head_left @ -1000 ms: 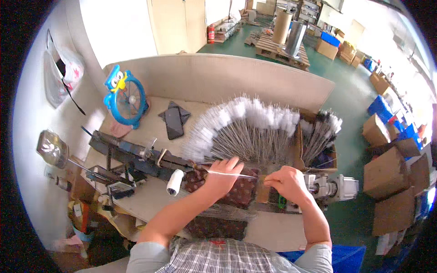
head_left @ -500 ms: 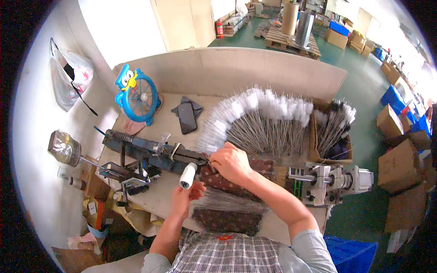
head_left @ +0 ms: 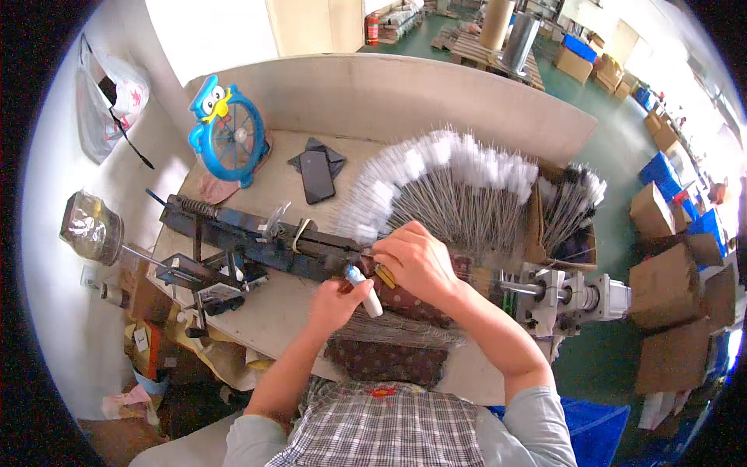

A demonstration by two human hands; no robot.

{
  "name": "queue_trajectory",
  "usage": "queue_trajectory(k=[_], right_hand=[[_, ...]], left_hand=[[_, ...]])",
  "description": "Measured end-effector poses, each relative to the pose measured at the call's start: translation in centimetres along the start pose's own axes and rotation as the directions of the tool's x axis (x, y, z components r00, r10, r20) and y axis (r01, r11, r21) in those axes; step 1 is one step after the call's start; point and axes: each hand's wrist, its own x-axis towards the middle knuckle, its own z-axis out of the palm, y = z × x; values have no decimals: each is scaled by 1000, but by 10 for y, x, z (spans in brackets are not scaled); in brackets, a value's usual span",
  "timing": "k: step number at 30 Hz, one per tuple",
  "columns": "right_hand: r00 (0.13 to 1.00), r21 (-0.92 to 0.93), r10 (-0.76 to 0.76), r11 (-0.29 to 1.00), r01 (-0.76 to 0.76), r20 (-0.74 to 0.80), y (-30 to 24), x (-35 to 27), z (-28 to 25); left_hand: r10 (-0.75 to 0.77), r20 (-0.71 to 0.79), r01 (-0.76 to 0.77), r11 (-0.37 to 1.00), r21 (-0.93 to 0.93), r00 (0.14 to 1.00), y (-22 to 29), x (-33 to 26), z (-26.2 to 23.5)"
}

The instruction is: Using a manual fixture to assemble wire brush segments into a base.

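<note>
My left hand (head_left: pixel 336 305) is closed round a slim white tube with a blue end (head_left: pixel 372 302). The tube tilts, its blue end up by the tip of a long dark metal bar (head_left: pixel 257 237). My right hand (head_left: pixel 416 261) is closed just right of that tip, a yellow-handled tool (head_left: pixel 385 276) showing under its fingers; the tool's working end is hidden. Below my hands a bundle of thin wires (head_left: pixel 397 331) lies on brown dotted cloth (head_left: pixel 381 364). Behind them stands a wide fan of white-tipped wire brushes (head_left: pixel 459 187).
A carton of dark and white brushes (head_left: pixel 537 233) and a metal clamping machine (head_left: pixel 568 300) stand at the right. A phone (head_left: pixel 317 177) and a blue bird-shaped fan (head_left: pixel 233 144) sit at the back left. A board (head_left: pixel 467 97) walls the table's far side.
My left hand has moved right and up, and the white tube has swung so its blue end points up. My right hand has shifted slightly right; a yellow handle now shows under it.
</note>
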Motion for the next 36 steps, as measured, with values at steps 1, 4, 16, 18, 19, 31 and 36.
queue_trajectory(k=[1,4,16,18,19,31,36], right_hand=[[995,-24,-10,1000,8,-97,-3,-6,-5],[985,-12,-21,1000,19,-169,-1,-37,-15],[987,46,128,990,-133,95,15,-67,59],[991,47,123,991,-126,61,15,-71,38],[992,85,109,990,-114,58,15,-71,31],[966,168,89,977,-132,243,7,-63,17],[977,93,64,992,-85,205,-3,-63,-6]], left_hand=[[-4,3,4,1000,6,1000,1,-1,4],[0,-3,-1,865,-501,1000,12,-1,22],[-24,-80,46,955,292,997,-12,-7,6],[43,-143,-62,990,-130,989,-12,-12,-11],[-136,-192,23,867,-498,972,-32,-10,-22],[-583,-183,49,358,-932,792,-106,-26,-132],[-503,-272,-57,402,-914,821,-126,-28,-121]])
